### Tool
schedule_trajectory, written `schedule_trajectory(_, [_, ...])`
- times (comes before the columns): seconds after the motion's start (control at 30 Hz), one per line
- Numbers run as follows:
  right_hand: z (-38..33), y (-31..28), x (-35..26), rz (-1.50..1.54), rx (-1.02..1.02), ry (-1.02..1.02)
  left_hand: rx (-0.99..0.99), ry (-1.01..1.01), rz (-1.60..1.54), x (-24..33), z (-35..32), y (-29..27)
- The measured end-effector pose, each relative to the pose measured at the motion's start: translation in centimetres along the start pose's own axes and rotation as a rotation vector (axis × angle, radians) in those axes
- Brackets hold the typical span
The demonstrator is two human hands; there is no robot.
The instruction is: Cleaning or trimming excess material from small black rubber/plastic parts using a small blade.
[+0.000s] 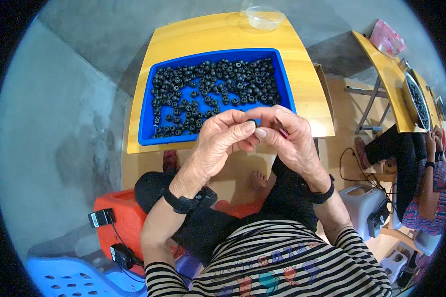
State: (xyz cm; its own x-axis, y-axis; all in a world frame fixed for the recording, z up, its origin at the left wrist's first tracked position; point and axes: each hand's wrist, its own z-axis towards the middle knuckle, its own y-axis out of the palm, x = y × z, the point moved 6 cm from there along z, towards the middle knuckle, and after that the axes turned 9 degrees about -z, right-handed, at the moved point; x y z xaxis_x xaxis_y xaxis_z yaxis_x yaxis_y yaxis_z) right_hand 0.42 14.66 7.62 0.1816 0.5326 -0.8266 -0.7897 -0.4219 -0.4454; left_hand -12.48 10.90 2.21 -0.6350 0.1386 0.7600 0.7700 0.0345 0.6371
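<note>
The left hand (215,138) and right hand (293,144) pinch a black bead (251,122) between their fingers, the right also gripping a pink tool (283,132), near the blue tray (146,111) on the tabletop (203,34), probably for easy reach.

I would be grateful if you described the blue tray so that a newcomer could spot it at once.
Start at the yellow table in the upper middle of the view. On it sits a wide, rectangular blue tray with many small black pieces inside. Unlike the round, clear bowl near the table's far edge, it has four corners and solid colour.
</note>
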Motion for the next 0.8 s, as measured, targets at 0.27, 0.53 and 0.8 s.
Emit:
schedule_trajectory(0.27, [-0.3, 4.1, 1.6, 0.502, 0.077, 0.213, -0.281, -0.119, -0.056, 1.0, 0.6, -1.6])
schedule_trajectory(0.53, [-0.5, 7.4, 2.6, -0.163, -0.008, 0.017, -0.488, -0.176, 0.558, 2.4, -2.1, -4.6])
schedule_trajectory(0.8, [4.3, 7.1, 7.0, 0.054, 0.079, 0.236, -0.082, 0.227, 0.586, 4.2, 1.7, -7.3])
